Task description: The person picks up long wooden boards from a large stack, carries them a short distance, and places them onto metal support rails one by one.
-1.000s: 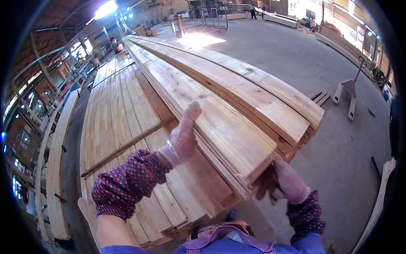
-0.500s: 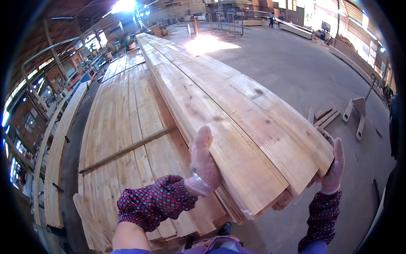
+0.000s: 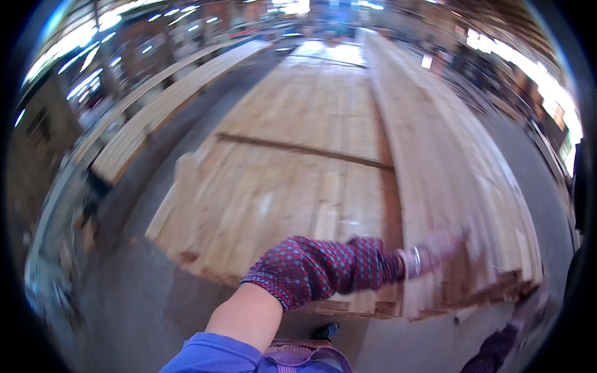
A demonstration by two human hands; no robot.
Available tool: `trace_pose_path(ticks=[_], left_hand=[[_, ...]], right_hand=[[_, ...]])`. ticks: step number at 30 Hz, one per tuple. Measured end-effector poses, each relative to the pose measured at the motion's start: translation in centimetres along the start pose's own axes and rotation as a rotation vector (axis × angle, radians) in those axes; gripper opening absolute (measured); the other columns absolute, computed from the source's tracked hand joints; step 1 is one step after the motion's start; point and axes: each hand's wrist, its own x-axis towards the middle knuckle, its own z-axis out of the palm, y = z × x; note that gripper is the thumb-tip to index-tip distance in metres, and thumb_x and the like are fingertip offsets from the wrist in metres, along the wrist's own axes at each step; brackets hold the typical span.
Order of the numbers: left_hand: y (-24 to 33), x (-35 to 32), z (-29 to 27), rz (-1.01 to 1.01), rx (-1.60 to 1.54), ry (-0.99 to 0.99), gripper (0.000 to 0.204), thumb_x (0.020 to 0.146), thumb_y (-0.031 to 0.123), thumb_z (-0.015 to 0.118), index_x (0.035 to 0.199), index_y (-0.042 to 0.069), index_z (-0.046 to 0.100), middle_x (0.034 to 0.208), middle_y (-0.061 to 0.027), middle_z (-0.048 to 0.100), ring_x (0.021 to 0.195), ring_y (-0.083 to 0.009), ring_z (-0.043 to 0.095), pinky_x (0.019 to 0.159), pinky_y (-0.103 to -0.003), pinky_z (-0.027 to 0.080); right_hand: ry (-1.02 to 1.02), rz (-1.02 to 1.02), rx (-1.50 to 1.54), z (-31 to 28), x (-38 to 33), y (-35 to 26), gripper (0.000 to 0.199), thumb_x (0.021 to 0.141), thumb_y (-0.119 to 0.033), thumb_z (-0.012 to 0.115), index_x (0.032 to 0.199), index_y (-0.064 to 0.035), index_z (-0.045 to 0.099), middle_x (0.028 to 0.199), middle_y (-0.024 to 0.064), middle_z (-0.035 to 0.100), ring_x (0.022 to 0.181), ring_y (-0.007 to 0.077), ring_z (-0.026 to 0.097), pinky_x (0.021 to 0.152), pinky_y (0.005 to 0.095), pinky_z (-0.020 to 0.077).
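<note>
Item: raised planks (image 3: 448,205), right of the low stack (image 3: 292,186). Our left hand (image 3: 435,252) rests on their near end, grip blurred, indeterminate; right hand (image 3: 538,308) likewise. Step: shifting planks; next needs firm hold.

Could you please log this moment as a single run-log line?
left hand: gloved, on raised plank stack near its end, grip blurred | right hand: barely in view at lower right | lower plank layer: thin crosswise strip on top

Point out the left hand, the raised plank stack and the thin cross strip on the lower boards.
left hand (image 3: 435,252), head view, blurred glove back.
raised plank stack (image 3: 435,161), head view, top face.
thin cross strip (image 3: 305,149), head view, mid-length.
</note>
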Motion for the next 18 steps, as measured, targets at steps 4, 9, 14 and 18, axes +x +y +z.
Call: trace_pose_path(ticks=[4, 9, 14, 18], left_hand=[[-11.1, -15.5, 0.9, 0.469, 0.303, 0.261, 0.037, 0.090, 0.010, 0.051, 0.121, -0.007, 0.044, 0.123, -0.0234, 0.046, 0.119, -0.0366, 0.043, 0.103, -0.038, 0.037], [-23.8, -41.3, -1.1, 0.167, -0.201, 0.671, 0.052, 0.095, 0.028, 0.053, 0.135, -0.004, 0.040, 0.148, -0.0155, 0.030, 0.137, -0.0228, 0.026, 0.111, -0.034, 0.025], [-27.1, -60.8, -6.5, 0.026, -0.794, 1.171, 0.064, 0.098, 0.039, 0.044, 0.143, -0.002, 0.024, 0.150, -0.0132, 0.026, 0.139, -0.0220, 0.023, 0.115, -0.035, 0.018], [-31.5, -71.0, -12.9, 0.111, -0.793, 1.209, 0.062, 0.099, 0.038, 0.041, 0.143, -0.003, 0.024, 0.147, -0.0129, 0.032, 0.136, -0.0223, 0.029, 0.113, -0.037, 0.022]], right_hand=[[0.120, -0.277, -0.460, 3.6, -7.3, 7.1, 0.037, 0.096, -0.032, 0.044, 0.117, -0.0041, 0.053, 0.110, 0.0136, 0.059, 0.099, 0.0242, 0.057, 0.085, 0.0407, 0.0479], [-0.265, 0.723, 0.070, 15.8, -42.2, 24.3, 0.031, 0.091, -0.030, 0.047, 0.102, -0.0027, 0.056, 0.097, 0.0127, 0.060, 0.086, 0.0266, 0.057, 0.075, 0.0413, 0.0489], [-0.727, 1.465, 0.148, 29.6, -73.1, 25.9, 0.029, 0.090, -0.030, 0.049, 0.087, -0.0031, 0.059, 0.085, 0.0119, 0.061, 0.071, 0.0280, 0.055, 0.064, 0.0404, 0.0481], [-1.240, 1.454, 0.113, 41.7, -85.4, 18.5, 0.035, 0.093, -0.036, 0.046, 0.103, -0.0046, 0.058, 0.095, 0.0134, 0.064, 0.088, 0.0296, 0.061, 0.079, 0.0472, 0.0500]])
